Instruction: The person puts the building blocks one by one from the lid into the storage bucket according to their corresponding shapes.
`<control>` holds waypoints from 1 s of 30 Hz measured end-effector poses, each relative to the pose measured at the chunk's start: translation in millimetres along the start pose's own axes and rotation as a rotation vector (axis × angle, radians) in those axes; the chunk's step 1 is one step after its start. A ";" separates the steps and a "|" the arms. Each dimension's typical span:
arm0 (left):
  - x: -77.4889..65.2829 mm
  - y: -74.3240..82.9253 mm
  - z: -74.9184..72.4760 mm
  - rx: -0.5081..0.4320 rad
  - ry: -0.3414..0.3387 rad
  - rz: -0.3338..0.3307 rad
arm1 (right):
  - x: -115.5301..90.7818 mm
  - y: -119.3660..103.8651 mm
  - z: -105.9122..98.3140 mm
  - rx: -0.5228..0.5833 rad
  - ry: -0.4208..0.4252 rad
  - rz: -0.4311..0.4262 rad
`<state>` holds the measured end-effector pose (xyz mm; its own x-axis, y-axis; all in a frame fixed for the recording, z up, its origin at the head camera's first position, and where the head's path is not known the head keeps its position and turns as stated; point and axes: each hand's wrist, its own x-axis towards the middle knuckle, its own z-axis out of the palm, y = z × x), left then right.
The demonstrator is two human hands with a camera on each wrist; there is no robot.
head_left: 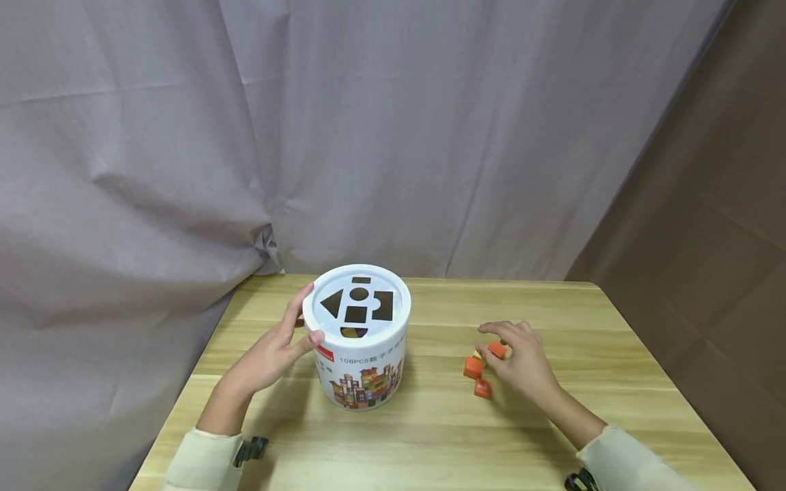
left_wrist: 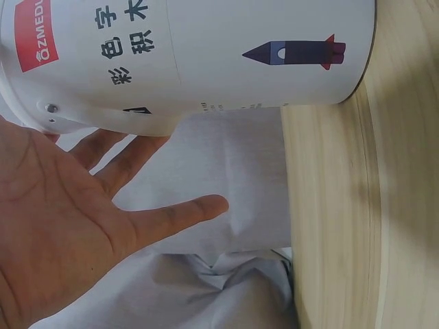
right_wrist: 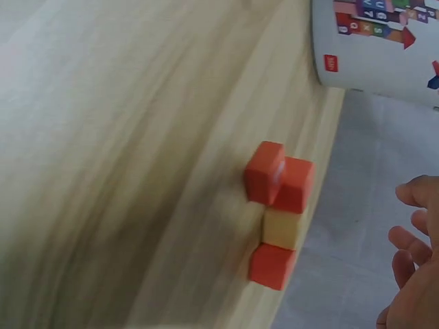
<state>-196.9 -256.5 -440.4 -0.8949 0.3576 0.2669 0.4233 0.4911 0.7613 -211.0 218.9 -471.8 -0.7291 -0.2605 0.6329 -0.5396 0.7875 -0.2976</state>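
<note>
A white toy-block bucket (head_left: 362,382) with printed block pictures stands upright on the table. Its pale lid (head_left: 319,315) has cut-outs: a triangle, a circle, rectangles and others. My left hand (head_left: 270,358) holds the bucket by its upper left rim, thumb at the front and fingers round the side; in the left wrist view the little finger sticks out away from the wall. Right of the bucket lie a few orange-red cubes (right_wrist: 271,266) and a yellow block (right_wrist: 282,228), close together. Above them hovers my right hand (head_left: 522,361), thumb and forefinger apart, holding nothing.
The wooden table (head_left: 430,443) ends at a grey curtain (head_left: 393,136) behind the bucket. A darker brown curtain (head_left: 706,225) hangs at the right. Black straps (head_left: 250,450) show at my sleeves.
</note>
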 end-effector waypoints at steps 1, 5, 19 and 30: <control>-0.7 -0.4 0.5 0.000 0.000 -0.002 | -2.8 0.9 0.6 -0.006 -0.004 0.008; -1.8 -0.3 1.9 -0.004 0.000 0.001 | -10.1 5.3 1.4 -0.006 -0.015 0.029; -1.6 -0.3 0.5 -0.005 0.002 0.016 | -26.8 40.5 5.0 -0.052 -0.134 0.206; -1.1 -1.2 0.5 0.003 0.006 0.038 | -30.3 61.1 13.6 -0.049 -0.291 0.314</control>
<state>-196.4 -257.0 -441.9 -0.8792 0.3714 0.2986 0.4570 0.4795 0.7491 -227.6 267.3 -518.8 -0.9469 -0.1455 0.2867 -0.2575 0.8773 -0.4051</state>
